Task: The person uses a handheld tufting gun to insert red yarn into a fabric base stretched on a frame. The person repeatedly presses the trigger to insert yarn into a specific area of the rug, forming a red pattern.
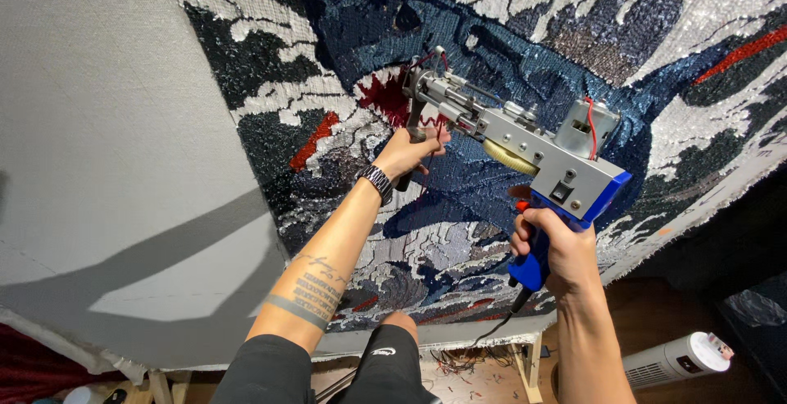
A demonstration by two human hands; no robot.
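Observation:
A tufting gun (525,138) with a silver metal body and a blue handle points at a stretched cloth (115,125) bearing a tufted shark picture (525,35) in blue, white, black and red. My right hand (551,248) is shut on the blue rear handle. My left hand (407,152), with a dark wristband, grips the black front handle under the gun's nose. The needle end touches the red patch (385,97) by the shark's teeth. A red yarn strand runs along the gun's top.
The left part of the cloth is bare grey backing. A black cord (492,326) hangs from the gun's handle. Below stand a wooden frame leg (531,365), yarn scraps on the wooden floor and a white cylindrical appliance (676,359). My knee (385,355) is at the bottom.

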